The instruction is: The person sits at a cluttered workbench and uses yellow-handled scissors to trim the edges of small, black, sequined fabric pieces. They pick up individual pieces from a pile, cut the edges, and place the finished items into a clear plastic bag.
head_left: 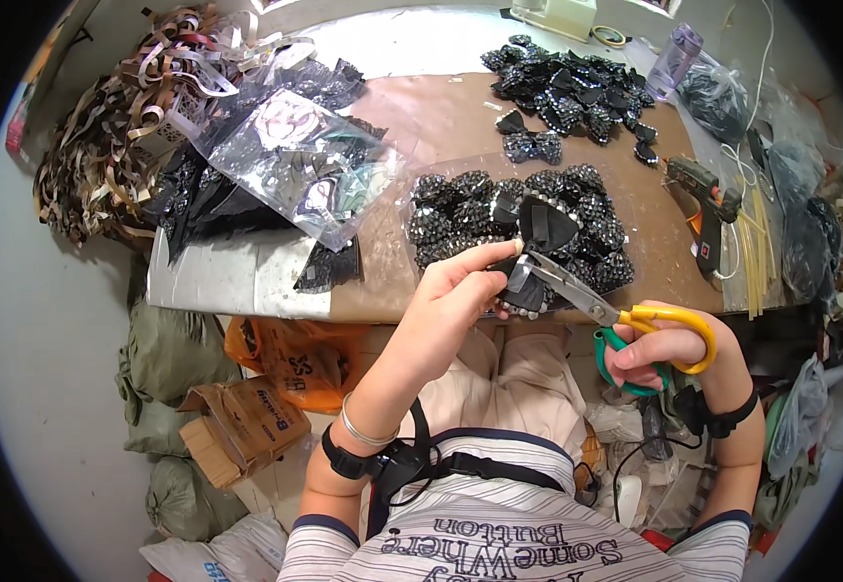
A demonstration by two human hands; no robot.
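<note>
From where I stand, the far left of the table (363,301) is a tangle of flat, curling ribbon strips (101,145), glossy and matte, in browns and creams. Below slump green woven sacks (174,354), then a creased cardboard box (247,427) and a crinkled orange plastic bag (320,364). Up on the table, a clear, shiny plastic bag (276,155) lies across dark glittery fabric (203,199). The left hand (455,296) pinches a black bow (530,294), its soft cloth edged with bright stones, over the near edge of the table. Just beyond it sit tightly packed beaded bows (455,194), knobbly and faceted. The right hand (656,351) is wrapped through the yellow and green loops of metal scissors (577,291), their blades reaching to the bow. Farther back sprawls a loose heap of sparkling bows (567,92). At the right are a translucent bottle (674,63), a glue gun (698,181) with an orange trigger, and slender, yellowish sticks (755,252).
</note>
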